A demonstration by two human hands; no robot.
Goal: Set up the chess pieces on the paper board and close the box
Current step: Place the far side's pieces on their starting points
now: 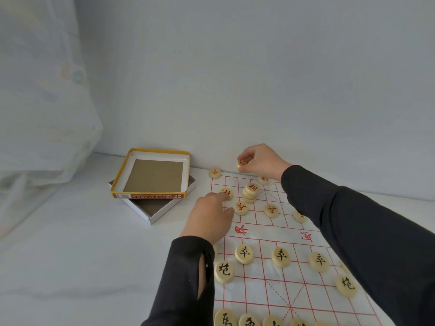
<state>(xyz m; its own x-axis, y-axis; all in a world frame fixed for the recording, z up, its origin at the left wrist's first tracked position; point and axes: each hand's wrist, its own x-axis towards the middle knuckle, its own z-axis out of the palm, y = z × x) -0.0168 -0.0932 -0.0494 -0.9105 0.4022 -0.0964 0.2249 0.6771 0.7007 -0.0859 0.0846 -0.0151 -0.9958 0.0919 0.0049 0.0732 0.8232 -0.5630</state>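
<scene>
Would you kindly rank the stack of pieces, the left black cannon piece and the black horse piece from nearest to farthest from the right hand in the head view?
From the right hand, which pinches one chess piece:
1. the stack of pieces, just below it.
2. the left black cannon piece, beside the left sleeve.
3. the black horse piece, at the bottom edge.

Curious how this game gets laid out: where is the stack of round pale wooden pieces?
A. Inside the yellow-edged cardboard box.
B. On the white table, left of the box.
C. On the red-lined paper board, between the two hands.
C: the stack of round pale wooden pieces stands on the red-lined paper board, between left hand and right hand.
</scene>
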